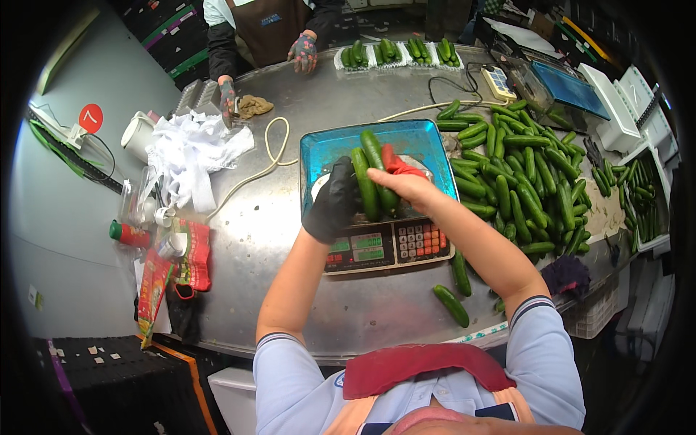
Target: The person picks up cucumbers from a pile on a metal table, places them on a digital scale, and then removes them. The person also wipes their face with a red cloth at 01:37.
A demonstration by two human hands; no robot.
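Note:
My left hand (pixel 334 201), in a black glove, grips the left side of a small bunch of green cucumbers (pixel 365 185). My right hand (pixel 405 182) clasps the same bunch from the right, its fingers in red covering and its thumb bare. At least two cucumbers show in this hold; the palms hide part of them. Beneath is the blue pan (pixel 321 142) of a digital weighing scale (pixel 389 247) with a lit display and keypad. Whether the bunch touches the pan, I cannot tell.
A large heap of cucumbers (pixel 522 174) lies right of the scale, with a loose cucumber (pixel 451 305) nearer me. Packed cucumber trays (pixel 386 53) line the far edge. White netting (pixel 190 147) and a cable (pixel 234 187) lie left. A co-worker's gloved hand (pixel 303 53) is opposite.

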